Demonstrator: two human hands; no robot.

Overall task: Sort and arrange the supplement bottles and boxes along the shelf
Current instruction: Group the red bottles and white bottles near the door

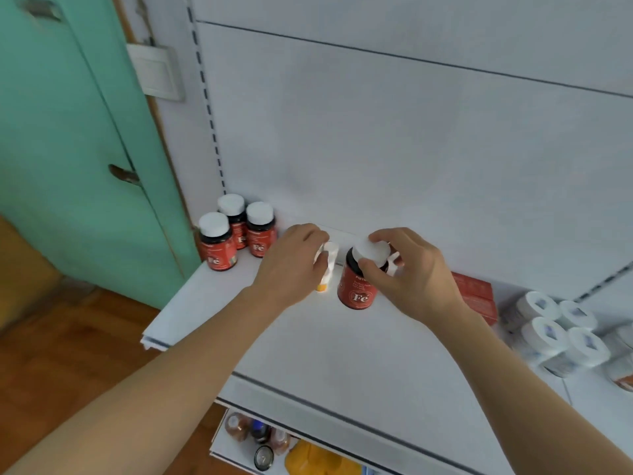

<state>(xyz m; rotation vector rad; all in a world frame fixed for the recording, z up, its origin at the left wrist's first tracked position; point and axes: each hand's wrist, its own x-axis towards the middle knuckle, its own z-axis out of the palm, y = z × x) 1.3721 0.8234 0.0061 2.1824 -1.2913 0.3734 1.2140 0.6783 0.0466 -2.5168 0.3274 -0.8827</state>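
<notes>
Round red bottle (356, 286) (smooth white cap) in right hand (407, 272)

Right hand (407, 272) grips Fe bottle (356, 286) cap; left hand (294, 258) holds small white bottle (327, 269).

Nearer me than my left hand (291, 260) and right hand (407, 269), I see bare white metal shelf (308, 337). Three white-capped red-label bottles (236, 234) block the corner beyond my left hand; a flat red cardboard box (476, 296) and white-lidded tubs (555, 330) crowd past my right.
</notes>
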